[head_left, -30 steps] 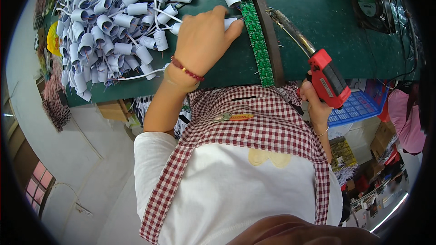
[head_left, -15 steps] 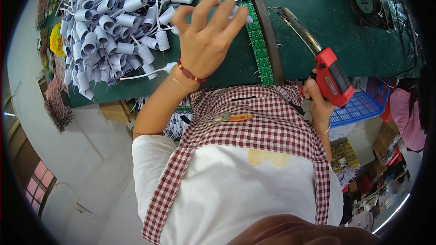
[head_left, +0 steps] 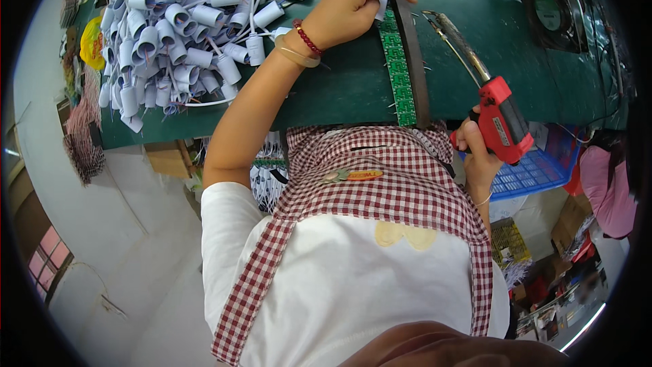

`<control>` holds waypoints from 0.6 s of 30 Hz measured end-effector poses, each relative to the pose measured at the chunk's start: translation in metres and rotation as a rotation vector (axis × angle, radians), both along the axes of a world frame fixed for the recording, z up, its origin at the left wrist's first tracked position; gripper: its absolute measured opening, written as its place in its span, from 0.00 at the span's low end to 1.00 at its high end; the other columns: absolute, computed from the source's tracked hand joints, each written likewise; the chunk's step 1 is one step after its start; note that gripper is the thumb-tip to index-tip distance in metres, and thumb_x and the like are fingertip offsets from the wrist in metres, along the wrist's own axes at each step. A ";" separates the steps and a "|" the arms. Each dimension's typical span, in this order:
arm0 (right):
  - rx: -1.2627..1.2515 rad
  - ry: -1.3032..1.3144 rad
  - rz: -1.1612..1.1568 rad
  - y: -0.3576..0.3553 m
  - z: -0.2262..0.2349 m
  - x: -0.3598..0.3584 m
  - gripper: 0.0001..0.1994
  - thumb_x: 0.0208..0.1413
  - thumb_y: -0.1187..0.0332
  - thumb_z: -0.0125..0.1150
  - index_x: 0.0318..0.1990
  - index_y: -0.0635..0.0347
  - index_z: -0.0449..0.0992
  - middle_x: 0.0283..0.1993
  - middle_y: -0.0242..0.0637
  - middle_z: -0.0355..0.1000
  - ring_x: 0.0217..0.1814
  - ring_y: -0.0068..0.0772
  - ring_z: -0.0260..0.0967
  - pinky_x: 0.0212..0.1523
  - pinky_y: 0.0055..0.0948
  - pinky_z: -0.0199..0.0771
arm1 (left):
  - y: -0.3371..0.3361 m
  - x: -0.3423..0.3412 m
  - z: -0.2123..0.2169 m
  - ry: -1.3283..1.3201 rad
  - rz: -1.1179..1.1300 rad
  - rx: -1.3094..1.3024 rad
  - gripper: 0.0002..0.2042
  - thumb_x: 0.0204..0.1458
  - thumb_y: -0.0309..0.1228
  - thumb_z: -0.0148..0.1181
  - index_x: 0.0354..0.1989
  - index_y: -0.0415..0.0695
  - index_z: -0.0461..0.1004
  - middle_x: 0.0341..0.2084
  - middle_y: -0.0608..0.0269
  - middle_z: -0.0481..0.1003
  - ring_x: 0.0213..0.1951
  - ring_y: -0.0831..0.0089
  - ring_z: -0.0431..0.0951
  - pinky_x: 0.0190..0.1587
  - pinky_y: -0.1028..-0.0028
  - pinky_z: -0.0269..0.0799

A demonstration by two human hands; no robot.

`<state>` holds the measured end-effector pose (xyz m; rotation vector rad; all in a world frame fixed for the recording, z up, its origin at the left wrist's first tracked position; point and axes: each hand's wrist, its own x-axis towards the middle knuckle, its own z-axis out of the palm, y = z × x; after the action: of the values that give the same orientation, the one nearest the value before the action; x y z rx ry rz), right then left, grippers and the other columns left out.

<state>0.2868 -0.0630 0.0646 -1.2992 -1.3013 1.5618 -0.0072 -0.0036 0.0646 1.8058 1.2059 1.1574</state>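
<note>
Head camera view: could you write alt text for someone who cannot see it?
A person's left hand rests on the top end of a long green circuit-board strip on a dark green table, while the right hand grips a red soldering gun. A heap of white cylindrical wired sockets lies to the left.

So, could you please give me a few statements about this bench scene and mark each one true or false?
1. The right hand holds a red soldering gun. True.
2. The left hand lies flat on the white pile. False: it rests at the top of the green board strip, right of the pile of white sockets.
3. The table is green. True.
4. The left wrist is bare. False: it wears a red bead bracelet.
</note>
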 end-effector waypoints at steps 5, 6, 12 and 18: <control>0.022 0.031 -0.045 0.001 0.001 -0.003 0.13 0.52 0.79 0.53 0.46 0.69 0.65 0.22 0.34 0.63 0.19 0.21 0.56 0.23 0.21 0.58 | -0.027 -0.038 0.006 0.522 0.522 0.219 0.16 0.42 0.15 0.48 0.40 0.41 0.72 0.42 0.56 0.71 0.47 0.60 0.70 0.51 0.68 0.64; 0.030 0.046 -0.057 0.001 0.001 -0.002 0.13 0.52 0.79 0.54 0.46 0.69 0.65 0.22 0.35 0.63 0.19 0.21 0.57 0.23 0.20 0.58 | -0.042 -0.054 0.009 0.779 0.696 0.161 0.12 0.42 0.18 0.56 0.37 0.44 0.73 0.40 0.60 0.72 0.46 0.60 0.71 0.49 0.64 0.66; 0.045 0.154 -0.081 0.010 -0.002 0.000 0.13 0.51 0.83 0.56 0.45 0.71 0.67 0.23 0.35 0.66 0.19 0.20 0.61 0.21 0.19 0.63 | -0.086 -0.098 0.020 1.508 0.708 -0.028 0.11 0.47 0.26 0.56 0.41 0.46 0.72 0.42 0.69 0.73 0.50 0.65 0.69 0.58 0.54 0.55; 0.083 0.114 -0.035 0.010 0.003 -0.002 0.14 0.52 0.77 0.54 0.46 0.69 0.65 0.21 0.35 0.64 0.18 0.20 0.57 0.22 0.20 0.57 | -0.094 -0.101 0.025 1.618 0.640 -0.001 0.07 0.48 0.28 0.57 0.36 0.48 0.71 0.48 0.72 0.72 0.58 0.70 0.64 0.63 0.50 0.45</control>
<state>0.2850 -0.0533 0.0675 -1.1590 -1.2524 1.5184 -0.1085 -0.0973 0.0900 2.3523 2.7211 -0.4183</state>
